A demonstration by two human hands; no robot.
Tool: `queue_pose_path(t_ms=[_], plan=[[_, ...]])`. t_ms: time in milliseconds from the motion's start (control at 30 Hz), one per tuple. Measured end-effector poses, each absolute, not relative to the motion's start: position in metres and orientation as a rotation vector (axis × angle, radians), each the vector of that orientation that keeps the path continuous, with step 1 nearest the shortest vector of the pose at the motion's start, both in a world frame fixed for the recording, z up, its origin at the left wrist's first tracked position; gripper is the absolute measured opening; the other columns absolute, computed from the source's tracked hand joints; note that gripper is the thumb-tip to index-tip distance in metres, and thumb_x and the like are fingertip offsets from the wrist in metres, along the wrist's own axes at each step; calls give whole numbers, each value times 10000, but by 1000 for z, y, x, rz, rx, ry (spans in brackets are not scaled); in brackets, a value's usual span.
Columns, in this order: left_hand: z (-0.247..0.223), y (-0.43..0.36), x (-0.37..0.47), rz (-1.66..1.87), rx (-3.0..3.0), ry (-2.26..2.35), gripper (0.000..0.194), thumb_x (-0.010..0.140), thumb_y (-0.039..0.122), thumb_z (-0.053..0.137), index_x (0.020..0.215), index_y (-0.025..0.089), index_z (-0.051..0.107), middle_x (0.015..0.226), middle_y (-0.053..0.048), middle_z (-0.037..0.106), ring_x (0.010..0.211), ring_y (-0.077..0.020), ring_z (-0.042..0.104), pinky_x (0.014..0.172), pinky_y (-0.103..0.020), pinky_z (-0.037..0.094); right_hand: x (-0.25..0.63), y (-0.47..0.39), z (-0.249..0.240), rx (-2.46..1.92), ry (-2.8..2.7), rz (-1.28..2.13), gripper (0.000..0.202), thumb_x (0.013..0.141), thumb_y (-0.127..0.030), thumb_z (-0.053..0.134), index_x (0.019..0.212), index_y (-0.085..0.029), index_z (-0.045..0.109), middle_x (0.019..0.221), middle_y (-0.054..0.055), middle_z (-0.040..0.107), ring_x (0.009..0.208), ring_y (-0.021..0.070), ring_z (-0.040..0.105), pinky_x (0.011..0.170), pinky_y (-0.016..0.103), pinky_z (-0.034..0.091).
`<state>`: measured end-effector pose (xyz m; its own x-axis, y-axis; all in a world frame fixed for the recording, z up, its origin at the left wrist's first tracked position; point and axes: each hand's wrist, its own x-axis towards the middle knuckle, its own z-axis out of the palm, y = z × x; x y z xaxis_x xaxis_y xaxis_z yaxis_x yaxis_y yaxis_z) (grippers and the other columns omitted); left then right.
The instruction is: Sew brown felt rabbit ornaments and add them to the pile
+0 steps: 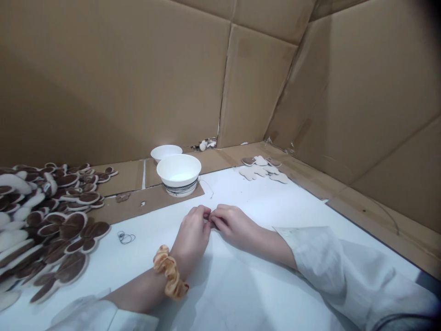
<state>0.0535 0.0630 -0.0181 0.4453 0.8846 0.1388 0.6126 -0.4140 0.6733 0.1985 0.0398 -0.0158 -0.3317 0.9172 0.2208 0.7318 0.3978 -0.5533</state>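
Observation:
My left hand (195, 228) and my right hand (231, 221) meet fingertip to fingertip above the middle of the white table (248, 276). Both are closed in a pinch; whatever lies between the fingers is too small or hidden to name. An orange scrunchie (171, 272) circles my left wrist. Just beyond my hands stands a white bowl (179, 171) with dark thread (182, 188) wound round its lower part. A thin strand trails from the bowl's right side onto the table. Left of my left hand lies a small loose tangle of dark thread (126, 237).
Many brown and white plush pieces (69, 230) are heaped at the left. A second white bowl (166, 151) stands behind the first. Several flat pale fabric pieces (263, 170) lie at the far right of the table. Cardboard walls (138, 82) enclose the back and right side.

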Motion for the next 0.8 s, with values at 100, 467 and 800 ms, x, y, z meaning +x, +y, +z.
queue_pose_path(t_ms=[100,467,800], plan=[[-17,63,53,620,2187,1216,216,761,36,426,906,138,551,906,-72,596,849,-179,550,765,-300,425,201,38,-15,-1456,-2153,463,210,824,-108,388,685,-153,538,698,20,543,643,102,493,612,218,377],[-14,64,52,549,2229,1205,285,765,21,406,967,120,582,974,-86,600,914,-180,557,837,-297,423,218,32,-9,-1586,-2145,454,210,817,-105,360,684,-168,508,701,14,572,630,99,489,589,215,356],[-1,68,54,300,2346,1164,238,830,161,409,917,132,628,909,-85,591,858,-192,570,779,-296,424,221,32,-9,-1607,-2147,453,216,825,-111,357,679,-161,508,688,19,556,614,103,477,580,224,356]])
